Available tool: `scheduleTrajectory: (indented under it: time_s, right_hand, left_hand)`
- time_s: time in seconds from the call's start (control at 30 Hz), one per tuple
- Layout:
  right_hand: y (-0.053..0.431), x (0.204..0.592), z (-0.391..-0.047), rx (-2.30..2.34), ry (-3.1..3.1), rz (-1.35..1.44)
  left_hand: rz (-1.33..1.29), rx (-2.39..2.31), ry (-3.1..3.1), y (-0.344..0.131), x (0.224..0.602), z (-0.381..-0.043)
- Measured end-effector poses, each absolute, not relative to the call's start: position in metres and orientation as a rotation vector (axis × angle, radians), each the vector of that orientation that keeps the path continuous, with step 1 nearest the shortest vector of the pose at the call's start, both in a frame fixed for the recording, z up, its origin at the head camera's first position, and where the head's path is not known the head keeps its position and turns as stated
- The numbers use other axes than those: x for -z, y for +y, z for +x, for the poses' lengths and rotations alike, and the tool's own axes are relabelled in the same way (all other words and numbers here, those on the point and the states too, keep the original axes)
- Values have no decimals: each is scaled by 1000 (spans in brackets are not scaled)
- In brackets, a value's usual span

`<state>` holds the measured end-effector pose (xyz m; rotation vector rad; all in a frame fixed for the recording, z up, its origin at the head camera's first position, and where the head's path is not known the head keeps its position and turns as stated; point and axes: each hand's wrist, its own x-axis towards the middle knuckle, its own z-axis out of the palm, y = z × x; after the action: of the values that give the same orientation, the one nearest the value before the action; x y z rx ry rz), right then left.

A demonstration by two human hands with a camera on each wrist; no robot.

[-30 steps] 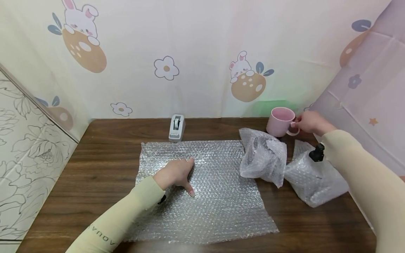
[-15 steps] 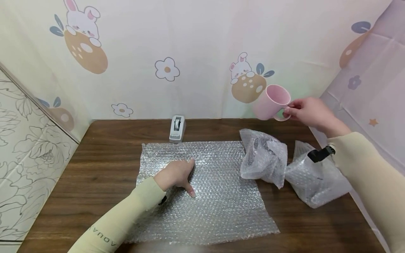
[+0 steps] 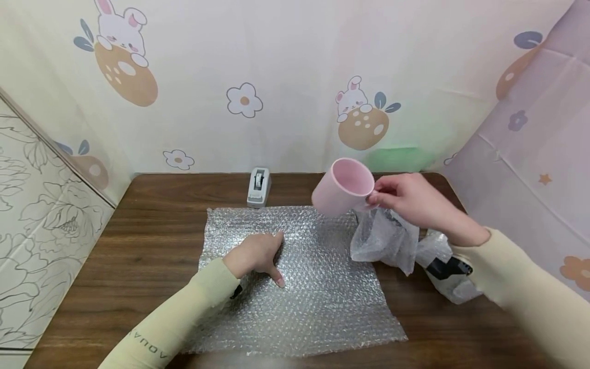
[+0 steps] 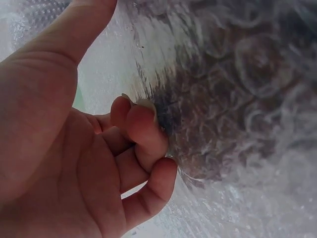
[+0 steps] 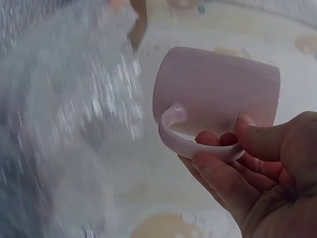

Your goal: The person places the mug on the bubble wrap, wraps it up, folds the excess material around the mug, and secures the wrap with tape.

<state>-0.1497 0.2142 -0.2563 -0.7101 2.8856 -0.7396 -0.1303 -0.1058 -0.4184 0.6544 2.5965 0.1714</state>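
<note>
Silvery bubble wrap (image 3: 322, 287) is best held flat with light pressure, and the pink mug (image 3: 338, 192), aloft and tilted above its far right part, best steadied by the handle (image 5: 181, 145). The left hand (image 3: 255, 251) rests relaxed on the wrap, thumb spread; the right hand (image 3: 412, 201) pinches the handle, thumb against fingers.

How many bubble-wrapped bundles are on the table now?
2. Left bundle at the right edge of the flat sheet; right bundle to its right, partly hidden by the right sleeve. More could be hidden there.
</note>
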Motion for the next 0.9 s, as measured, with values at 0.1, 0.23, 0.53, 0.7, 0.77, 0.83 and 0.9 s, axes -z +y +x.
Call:
scheduleTrajectory:
  time_s: [0.1,0.23,0.53,0.7,0.77,0.83,0.9]
  right_hand:
    - [200,264,-138,777,2859,-750]
    - [183,277,-125,796,2820,-833]
    - [153,311,-94,748,2855,-926]
    - [143,332,-84,778,2864,-954]
    - [140,340,-81,780,2873,-974]
    - [137,347,-78,764,2891,-995]
    - [135,352,-76,746,2910,-1019]
  left_hand:
    - [653,-251,2593,-109,419,-131]
    - [667,-375,2592,-117,415,-131]
    - [812,-524,2498,-144,400,-130]
    - [802,-611,2490,-172,389,-134]
    - [767,-621,2557,-188,386,-139]
    - [711,-632,2648,-206,384,-144]
    - [637,-638,2755,-224,385,-149]
